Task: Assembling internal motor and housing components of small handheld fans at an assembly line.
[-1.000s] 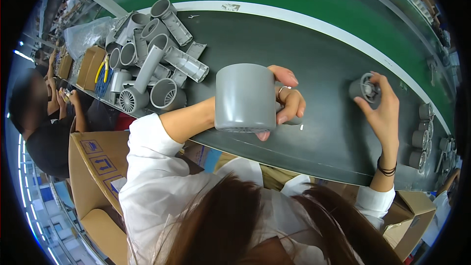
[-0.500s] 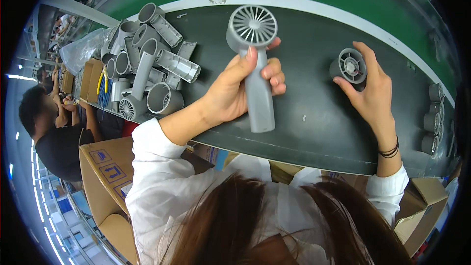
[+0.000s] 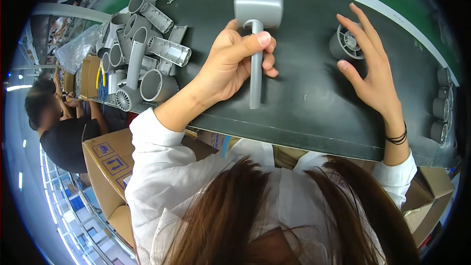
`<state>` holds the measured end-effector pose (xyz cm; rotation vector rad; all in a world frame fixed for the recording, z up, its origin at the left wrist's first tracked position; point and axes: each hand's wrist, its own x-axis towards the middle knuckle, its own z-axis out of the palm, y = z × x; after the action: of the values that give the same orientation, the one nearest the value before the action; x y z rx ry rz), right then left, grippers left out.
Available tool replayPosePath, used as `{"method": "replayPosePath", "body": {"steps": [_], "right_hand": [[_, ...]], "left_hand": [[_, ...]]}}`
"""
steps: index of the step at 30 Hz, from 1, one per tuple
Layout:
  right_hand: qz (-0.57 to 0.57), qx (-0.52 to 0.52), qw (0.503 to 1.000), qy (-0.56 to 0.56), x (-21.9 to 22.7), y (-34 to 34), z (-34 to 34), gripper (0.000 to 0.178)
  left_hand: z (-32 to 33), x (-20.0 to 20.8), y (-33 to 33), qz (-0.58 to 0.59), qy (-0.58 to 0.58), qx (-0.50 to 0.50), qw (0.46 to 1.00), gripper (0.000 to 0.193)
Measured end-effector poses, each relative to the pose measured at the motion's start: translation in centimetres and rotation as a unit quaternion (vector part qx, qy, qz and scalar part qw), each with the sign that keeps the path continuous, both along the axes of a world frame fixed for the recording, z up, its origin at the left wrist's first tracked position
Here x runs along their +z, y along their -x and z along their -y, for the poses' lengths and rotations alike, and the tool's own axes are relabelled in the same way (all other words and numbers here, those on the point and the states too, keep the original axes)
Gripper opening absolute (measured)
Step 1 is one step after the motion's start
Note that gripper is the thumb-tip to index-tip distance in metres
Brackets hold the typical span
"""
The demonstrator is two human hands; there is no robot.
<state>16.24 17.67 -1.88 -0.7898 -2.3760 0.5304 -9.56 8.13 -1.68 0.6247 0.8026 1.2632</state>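
My left hand (image 3: 223,64) is wrapped round the slim handle of a grey handheld fan housing (image 3: 258,7), thumb on top. The housing is held above the dark table mat (image 3: 304,108), its smooth cylindrical head pointing away from me and shown side-on. To the right, my right hand (image 3: 378,78) is open, fingers stretched and spread over a round grey fan unit (image 3: 337,48) with spokes and a hub. That unit rests on the mat; whether the fingertips touch it I cannot tell.
At the left lies a heap of grey fan housings (image 3: 169,51), some split open. Beside it are yellow-and-blue-handled pliers (image 3: 101,81) and a clear plastic bag (image 3: 81,49). Several round fan units (image 3: 440,109) line the right edge. A cardboard box (image 3: 110,162) and a co-worker (image 3: 66,135) are at the left.
The fan housing has turned in my left hand, so its slotted grille no longer faces me. My right hand has spread its fingers and loosened from around the round fan unit.
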Motion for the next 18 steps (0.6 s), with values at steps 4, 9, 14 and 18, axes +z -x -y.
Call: {"method": "replayPosePath", "body": {"steps": [4,9,14,18], "right_hand": [[0.017,0.014,0.999,0.024,0.5,-0.8,-0.1,0.068],[0.035,0.047,0.995,0.084,1.4,-1.4,0.4,0.077],[-0.027,0.128,0.986,0.105,1.0,-2.4,-0.6,0.067],[-0.055,0.207,0.968,0.135,0.4,-2.0,-1.2,0.059]], "left_hand": [[-0.1,0.9,-1.2,-0.173,0.002,0.037,0.984,0.065],[0.5,0.7,-1.3,-0.346,-0.039,-0.041,0.936,0.075],[0.7,1.1,-1.1,-0.527,-0.142,-0.118,0.830,0.073],[0.6,2.2,-1.5,-0.561,-0.196,-0.160,0.788,0.071]]}}
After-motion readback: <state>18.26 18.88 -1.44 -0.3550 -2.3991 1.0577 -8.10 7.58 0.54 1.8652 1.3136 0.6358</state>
